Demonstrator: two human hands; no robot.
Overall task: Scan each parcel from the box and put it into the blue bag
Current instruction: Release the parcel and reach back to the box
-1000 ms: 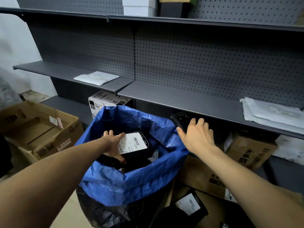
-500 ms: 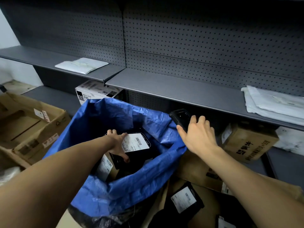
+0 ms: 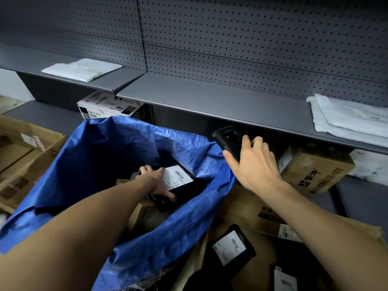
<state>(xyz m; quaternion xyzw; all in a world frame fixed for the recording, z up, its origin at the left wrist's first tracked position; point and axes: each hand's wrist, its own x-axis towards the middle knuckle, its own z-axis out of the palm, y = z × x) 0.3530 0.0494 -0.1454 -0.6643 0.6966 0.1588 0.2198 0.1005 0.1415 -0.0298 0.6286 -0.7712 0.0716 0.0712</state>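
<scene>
A large blue bag [image 3: 100, 156] stands open in front of me. Inside its mouth my left hand [image 3: 156, 181] grips a black parcel [image 3: 189, 191] with a white barcode label, low among other parcels. My right hand [image 3: 255, 164] holds a black handheld scanner [image 3: 227, 138] just past the bag's right rim, under the shelf edge. In the cardboard box [image 3: 260, 255] at lower right lie more black parcels, one [image 3: 230, 247] with its label facing up.
A grey shelf [image 3: 210, 99] with pegboard backing runs across, carrying white mailers at left [image 3: 81, 69] and right [image 3: 350, 116]. An open brown carton [image 3: 23, 156] stands at left. A white box [image 3: 107, 107] and a printed brown box [image 3: 315, 173] sit under the shelf.
My left hand has lowered the labelled parcel deeper into the blue bag. My view has tilted down toward the bag. The right hand keeps the scanner in about the same place.
</scene>
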